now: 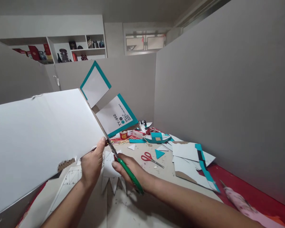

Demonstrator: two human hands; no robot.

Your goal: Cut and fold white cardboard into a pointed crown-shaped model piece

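Note:
A large white cardboard box (42, 126), with teal-edged flaps standing out at its far end, is gripped at its lower edge by my left hand (93, 163). That hand's thumb lies on the white face and the other fingers are hidden behind it. My right hand (131, 171) is closed around the green handles of a pair of scissors (129, 173). The blades lie along the box's edge, at the base of the flap (117, 114) printed "TY-952". Below my hands sits a white paper piece with pointed tips (111, 169).
Red-handled scissors (147, 156) and a teal triangle (159, 154) lie on the table. White and teal cardboard pieces (187, 161) are stacked at the right. A small teal boat model (156, 137) and a red cup (123, 135) stand farther back. Grey partitions (216, 95) enclose the table.

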